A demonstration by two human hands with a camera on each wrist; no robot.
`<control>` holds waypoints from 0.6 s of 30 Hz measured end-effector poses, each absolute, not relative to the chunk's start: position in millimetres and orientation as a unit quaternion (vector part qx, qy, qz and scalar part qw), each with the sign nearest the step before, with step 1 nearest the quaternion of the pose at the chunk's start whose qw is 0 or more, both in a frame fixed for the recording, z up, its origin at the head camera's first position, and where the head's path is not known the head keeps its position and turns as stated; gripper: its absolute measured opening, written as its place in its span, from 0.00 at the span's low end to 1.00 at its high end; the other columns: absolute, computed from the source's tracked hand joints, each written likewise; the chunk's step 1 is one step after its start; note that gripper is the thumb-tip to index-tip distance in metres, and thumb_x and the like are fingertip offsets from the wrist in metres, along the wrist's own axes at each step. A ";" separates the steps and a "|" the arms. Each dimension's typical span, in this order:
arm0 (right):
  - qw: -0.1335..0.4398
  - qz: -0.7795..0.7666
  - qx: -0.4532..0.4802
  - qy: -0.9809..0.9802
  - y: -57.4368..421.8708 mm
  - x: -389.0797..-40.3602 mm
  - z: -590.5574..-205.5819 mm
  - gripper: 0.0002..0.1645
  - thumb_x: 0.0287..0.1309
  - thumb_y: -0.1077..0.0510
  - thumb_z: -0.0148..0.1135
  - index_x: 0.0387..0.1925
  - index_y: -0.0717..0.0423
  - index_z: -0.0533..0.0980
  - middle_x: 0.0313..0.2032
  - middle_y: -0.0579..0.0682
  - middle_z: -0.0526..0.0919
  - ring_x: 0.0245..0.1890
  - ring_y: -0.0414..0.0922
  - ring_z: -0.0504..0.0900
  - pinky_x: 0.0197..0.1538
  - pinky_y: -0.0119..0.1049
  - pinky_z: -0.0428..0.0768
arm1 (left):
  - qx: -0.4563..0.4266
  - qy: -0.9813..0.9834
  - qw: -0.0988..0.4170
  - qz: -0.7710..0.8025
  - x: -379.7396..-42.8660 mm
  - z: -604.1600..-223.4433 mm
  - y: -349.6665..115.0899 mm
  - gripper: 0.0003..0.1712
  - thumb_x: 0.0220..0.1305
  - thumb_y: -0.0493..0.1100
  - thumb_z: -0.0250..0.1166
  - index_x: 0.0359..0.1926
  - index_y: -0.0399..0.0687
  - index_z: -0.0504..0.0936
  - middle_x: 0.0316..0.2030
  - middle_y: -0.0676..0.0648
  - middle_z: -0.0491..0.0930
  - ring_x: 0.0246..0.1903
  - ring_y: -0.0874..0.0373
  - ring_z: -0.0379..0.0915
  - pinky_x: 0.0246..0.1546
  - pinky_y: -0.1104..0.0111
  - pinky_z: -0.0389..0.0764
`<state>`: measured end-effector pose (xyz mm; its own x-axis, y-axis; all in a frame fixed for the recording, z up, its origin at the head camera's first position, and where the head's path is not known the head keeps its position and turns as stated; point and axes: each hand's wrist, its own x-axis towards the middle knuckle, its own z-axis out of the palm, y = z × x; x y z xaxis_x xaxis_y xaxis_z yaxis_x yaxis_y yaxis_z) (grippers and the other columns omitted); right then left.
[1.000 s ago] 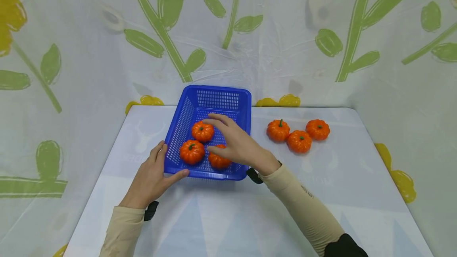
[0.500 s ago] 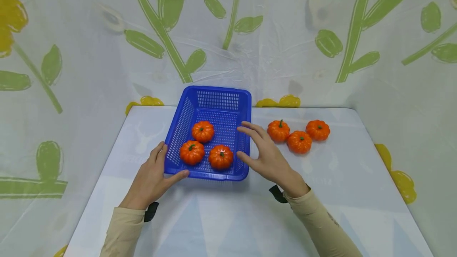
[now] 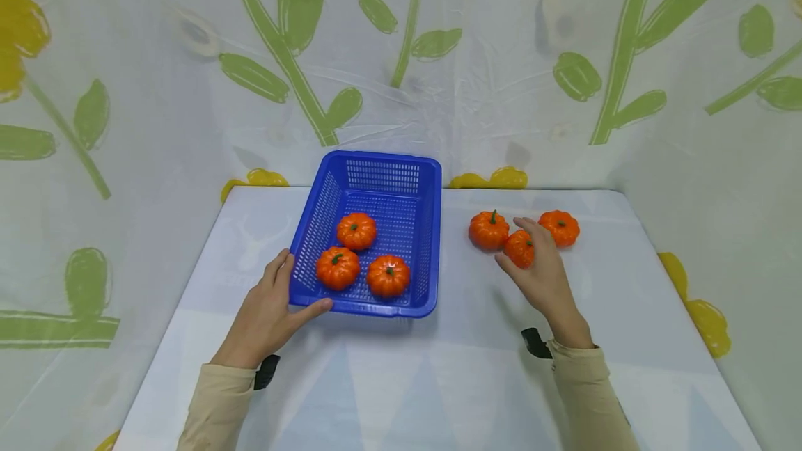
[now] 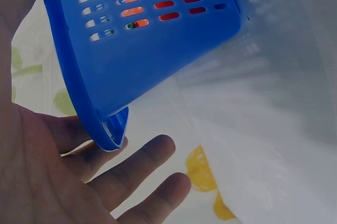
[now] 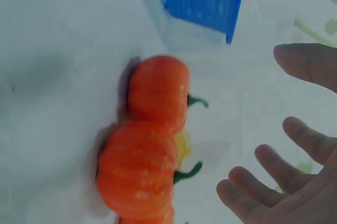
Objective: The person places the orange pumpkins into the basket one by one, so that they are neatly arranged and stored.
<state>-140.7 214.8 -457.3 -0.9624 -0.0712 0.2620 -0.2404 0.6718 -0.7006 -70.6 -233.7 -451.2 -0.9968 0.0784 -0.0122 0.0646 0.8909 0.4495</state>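
A blue plastic basket (image 3: pixel 427 305) with slotted walls holds three small orange pumpkins: a rear one (image 3: pixel 356 231), a left one (image 3: pixel 337 268) and a right one (image 3: pixel 388 276). My left hand (image 3: pixel 263 315) rests against its near left corner, thumb along the front rim, fingers spread and fairly straight in the left wrist view. Over a loose pumpkin (image 3: pixel 519 249) hovers my right hand (image 3: pixel 544 280), partly hiding it. The right wrist view shows this hand (image 5: pixel 295 182) apart from the pumpkins, thumb and fingers spread.
Two further pumpkins flank the one under my right hand: one on the left (image 3: pixel 489 230), one on the right (image 3: pixel 560 228). A pale cloth covers the table (image 3: pixel 401 381). Behind it hangs a white curtain (image 3: pixel 501 75) printed with flowers.
My right hand has moved out of the basket to the right, over the loose pumpkins, uncovering the right pumpkin in the basket. The left hand and basket stay put.
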 end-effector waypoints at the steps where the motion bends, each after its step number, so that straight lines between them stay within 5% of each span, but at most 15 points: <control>1: 0.102 0.391 0.077 -0.912 219.6 -141.5 -457.2 0.43 0.60 0.54 0.73 0.72 0.57 0.64 0.70 0.61 0.66 0.70 0.62 0.62 0.68 0.68 0.62 | 0.035 0.972 0.015 0.230 -70.5 -451.1 -233.4 0.70 0.57 0.79 0.61 0.79 0.33 0.48 0.76 0.29 0.48 0.67 0.25 0.60 0.64 0.37 0.65; 18: 0.036 0.355 -0.001 -0.934 250.5 -161.3 -476.7 0.47 0.62 0.56 0.69 0.75 0.64 0.56 0.70 0.72 0.58 0.69 0.69 0.58 0.68 0.70 0.60 | 0.034 0.973 0.019 0.227 -71.3 -447.6 -232.1 0.69 0.57 0.78 0.62 0.78 0.32 0.48 0.76 0.28 0.49 0.67 0.25 0.60 0.64 0.37 0.65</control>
